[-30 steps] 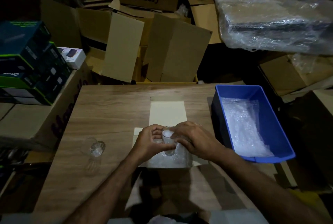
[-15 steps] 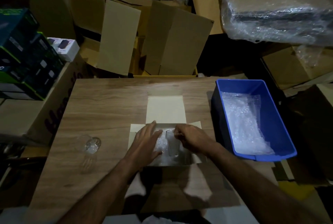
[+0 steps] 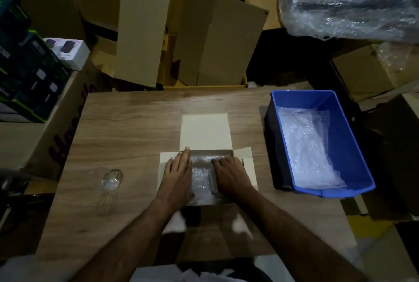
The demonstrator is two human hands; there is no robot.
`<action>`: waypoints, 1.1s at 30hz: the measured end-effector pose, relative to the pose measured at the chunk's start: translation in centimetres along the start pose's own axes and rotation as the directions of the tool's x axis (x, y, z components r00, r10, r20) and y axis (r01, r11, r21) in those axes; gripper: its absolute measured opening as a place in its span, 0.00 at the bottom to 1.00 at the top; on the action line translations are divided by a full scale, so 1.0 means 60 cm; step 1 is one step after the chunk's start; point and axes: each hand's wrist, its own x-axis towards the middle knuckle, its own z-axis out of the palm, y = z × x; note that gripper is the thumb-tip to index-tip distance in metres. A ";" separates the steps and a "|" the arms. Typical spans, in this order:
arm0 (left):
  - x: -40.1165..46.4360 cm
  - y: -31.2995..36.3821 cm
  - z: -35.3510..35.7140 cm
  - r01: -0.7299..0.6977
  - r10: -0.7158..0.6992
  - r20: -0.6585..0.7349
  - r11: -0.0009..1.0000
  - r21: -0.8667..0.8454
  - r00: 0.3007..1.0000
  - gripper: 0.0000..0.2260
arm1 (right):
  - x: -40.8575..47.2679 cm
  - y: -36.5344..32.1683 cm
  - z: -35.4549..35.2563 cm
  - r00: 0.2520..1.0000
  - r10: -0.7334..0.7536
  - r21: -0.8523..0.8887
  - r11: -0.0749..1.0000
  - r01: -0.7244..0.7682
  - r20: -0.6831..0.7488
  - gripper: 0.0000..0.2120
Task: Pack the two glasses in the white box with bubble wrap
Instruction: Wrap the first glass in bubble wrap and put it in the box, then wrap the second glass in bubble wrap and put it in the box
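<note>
Wooden table (image 3: 136,127): blue bin (image 3: 353,145) beside white box (image 3: 205,132).

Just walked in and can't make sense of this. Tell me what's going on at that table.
A person is packing glasses into a white box lined with bubble wrap. Their left hand lies flat along the box's left side; the right hand reaches inside, covering whatever it has there. Another glass lies on the table, unpacked. More wrap sits in the blue bin.

The right hand (image 3: 229,174) covers most of the glass (image 3: 214,182) in the white box (image 3: 249,168) at centre frame; its fingertips are too dim to tell.
</note>
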 end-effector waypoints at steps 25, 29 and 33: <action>0.113 0.266 -0.162 -0.311 0.233 -0.278 0.907 -0.283 0.932 0.29 | -0.190 0.247 -0.077 0.739 0.432 0.360 0.893 -0.271 -0.517 0.29; 0.147 0.355 -0.177 -0.349 0.256 -0.286 0.871 -0.347 0.923 0.28 | -0.220 0.335 -0.061 0.811 0.492 0.356 0.854 -0.380 -0.316 0.35; 0.195 0.405 -0.159 -0.255 0.210 -0.190 0.933 -0.255 0.959 0.32 | -0.217 0.411 -0.042 0.914 0.404 0.260 0.886 -0.383 -0.028 0.48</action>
